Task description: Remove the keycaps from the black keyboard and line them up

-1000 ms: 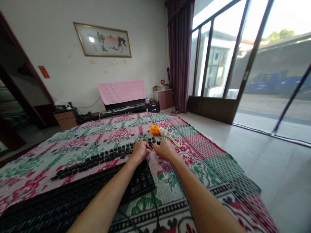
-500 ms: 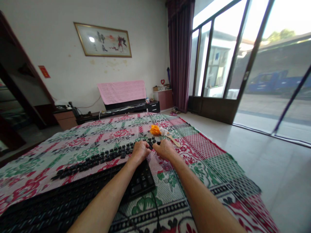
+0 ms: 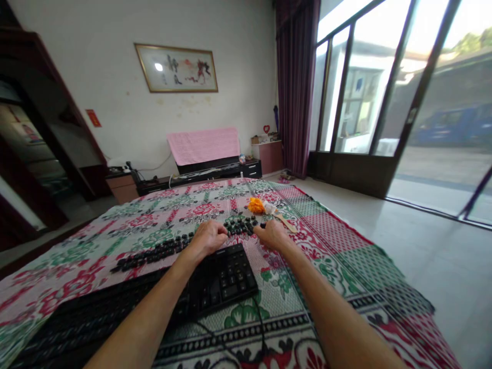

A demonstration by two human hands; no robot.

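Observation:
Loose black keycaps (image 3: 239,226) lie in a long row on the flowered cloth, behind a black keyboard (image 3: 207,292). My left hand (image 3: 209,238) is closed, its fingers curled at the row's middle; what they hold, if anything, is hidden. My right hand (image 3: 272,234) is at the row's right end, thumb and finger pinched by a dark keycap; whether they grip it is too small to tell. The keyboard's number keys show at its right end, and my left forearm covers part of it. Its cable (image 3: 261,320) trails toward me.
Beyond my right hand lie an orange fluffy duster or pompom (image 3: 255,205) and a brush with a wooden handle (image 3: 286,222). A patterned cloth (image 3: 284,282) covers the table. A pink towel (image 3: 205,146) drapes a screen by the wall. Glass doors (image 3: 357,102) stand at the right.
My left hand has moved left along the row, away from my right hand, uncovering the keycaps between them. My right hand stays near the right end. The view has turned slightly left.

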